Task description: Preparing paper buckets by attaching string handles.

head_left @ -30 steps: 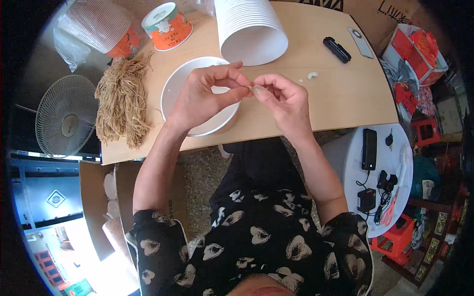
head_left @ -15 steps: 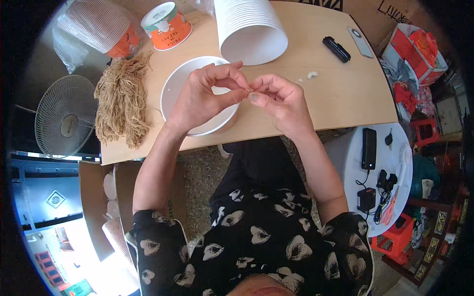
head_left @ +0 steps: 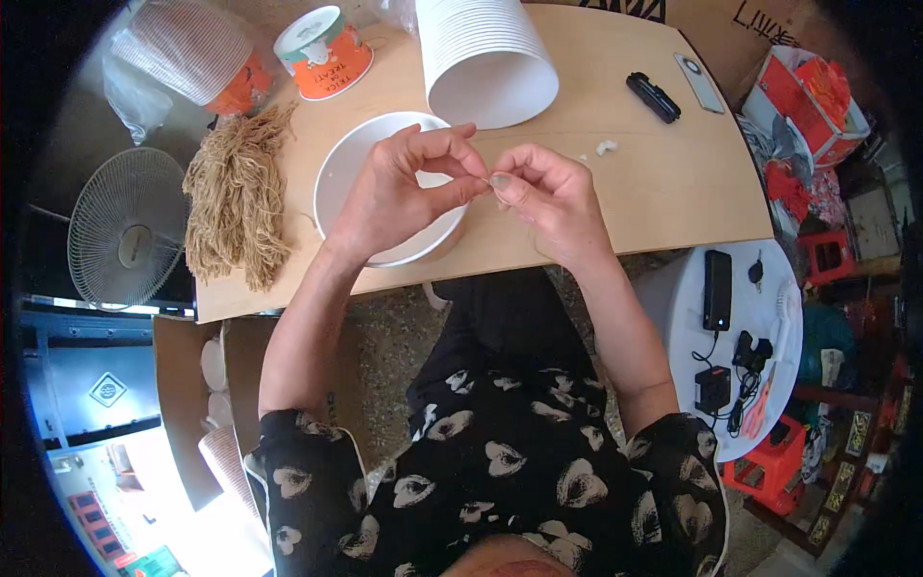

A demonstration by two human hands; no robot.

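Both my hands meet above the right rim of a white paper bucket that stands near the table's front edge. The thumb and index finger of my left hand are pinched together, its other fingers curled. My right hand pinches in the same way, its fingertips touching or nearly touching the left ones. Whatever lies between the fingertips is too small to make out. A bundle of tan twine strands lies left of the bucket. Small white bits rest on the table to the right of my right hand.
A stack of white buckets lies on its side at the back. Behind the twine stands an orange tub with a green lid. A black stapler-like object and a phone are at far right. A fan stands left.
My pinched fingertips have shifted very slightly against each other, the right thumb now turned a little more upward. Nothing else has moved apart from a slight shift of the view.
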